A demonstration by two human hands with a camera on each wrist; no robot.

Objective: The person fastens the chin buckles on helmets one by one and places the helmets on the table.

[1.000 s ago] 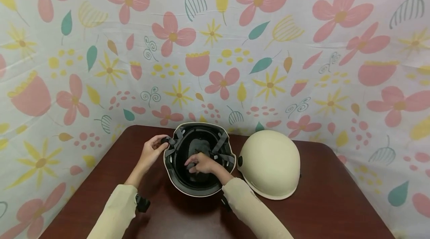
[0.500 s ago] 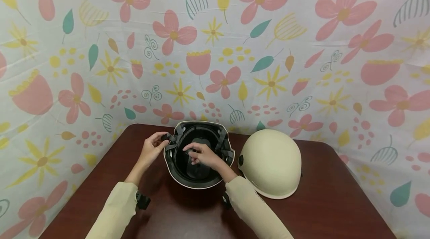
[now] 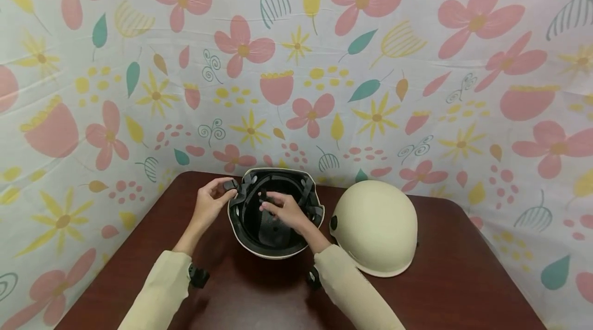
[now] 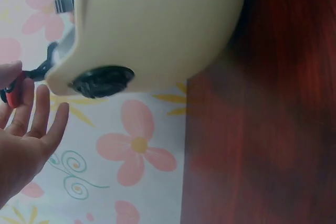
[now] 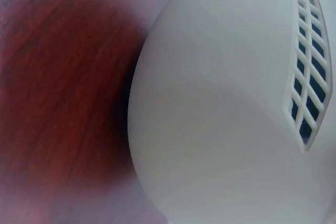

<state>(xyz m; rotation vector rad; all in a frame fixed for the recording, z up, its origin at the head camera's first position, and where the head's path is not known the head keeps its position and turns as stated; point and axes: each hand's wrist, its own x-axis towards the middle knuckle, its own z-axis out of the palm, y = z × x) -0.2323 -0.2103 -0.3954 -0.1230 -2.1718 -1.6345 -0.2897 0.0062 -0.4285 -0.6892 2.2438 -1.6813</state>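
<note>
A cream helmet (image 3: pixel 267 256) lies upside down on the table, its black padded inside facing up. My left hand (image 3: pixel 209 205) is at its left rim and pinches the black chin strap buckle (image 3: pixel 230 185) between thumb and fingers. In the left wrist view that buckle (image 4: pixel 16 92) shows a red part, and the helmet shell (image 4: pixel 157 30) carries a black round fitting (image 4: pixel 103 81). Over the helmet's opening, my right hand (image 3: pixel 288 212) pinches a small black strap end (image 3: pixel 263 196) between thumb and index finger. The right wrist view shows a cream shell (image 5: pixel 220 103), but no hand.
A second cream helmet (image 3: pixel 375 227) sits dome up, close to the right of the upturned one. Both are on a dark red-brown table (image 3: pixel 445 278). Behind the table's far edge hangs a flower-patterned cloth (image 3: pixel 296 77).
My right hand has risen from deep inside the helmet to over its opening and now pinches the black strap end. The left hand keeps its pinch on the buckle.
</note>
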